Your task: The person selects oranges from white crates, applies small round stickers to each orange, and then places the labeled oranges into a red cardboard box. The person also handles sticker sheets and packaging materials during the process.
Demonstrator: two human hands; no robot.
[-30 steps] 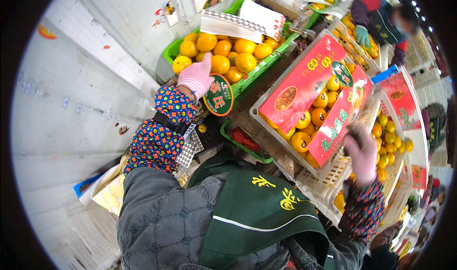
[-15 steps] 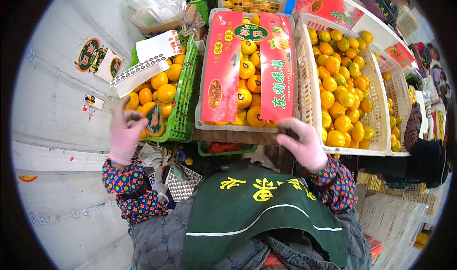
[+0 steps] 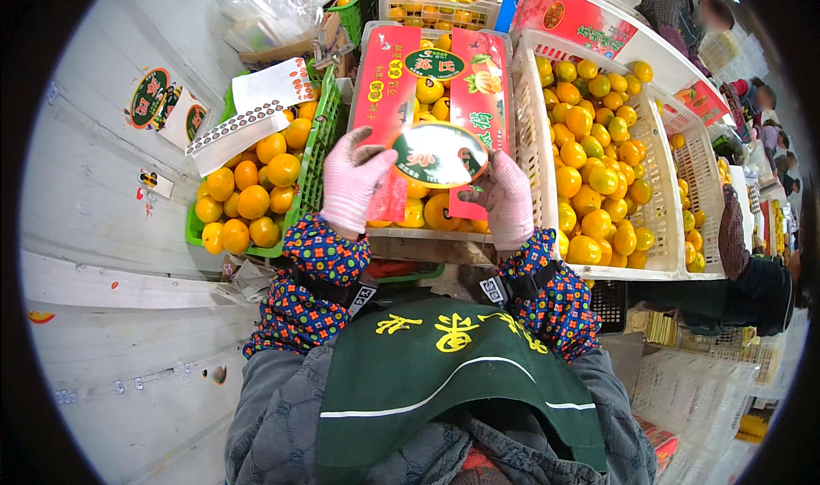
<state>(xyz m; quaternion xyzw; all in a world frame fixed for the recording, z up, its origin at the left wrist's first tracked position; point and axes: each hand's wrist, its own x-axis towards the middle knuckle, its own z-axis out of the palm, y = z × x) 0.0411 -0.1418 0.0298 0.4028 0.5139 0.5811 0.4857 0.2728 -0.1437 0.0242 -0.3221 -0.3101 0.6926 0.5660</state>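
Observation:
A glossy green oval label (image 3: 427, 170), bright with glare, is held up between my two pink-gloved hands. My left hand (image 3: 357, 184) pinches its left edge between thumb and fingers. My right hand (image 3: 507, 196) is closed on its right edge. Below the label lies a box of oranges (image 3: 434, 213), covered by two red printed panels with a strip of fruit showing between them. A matching green oval label (image 3: 434, 64) is on the box's far part, across the two panels.
At the left, a green basket (image 3: 320, 135) of oranges carries a white label sheet (image 3: 248, 126). White crates (image 3: 547, 177) of oranges stand at the right, with another crate (image 3: 440, 11) behind. A co-worker's dark sleeve (image 3: 747, 271) shows at the far right.
My left hand has carried the oval label from beside the green basket to over the box. My right hand has left the box's near right corner and taken the label's other edge.

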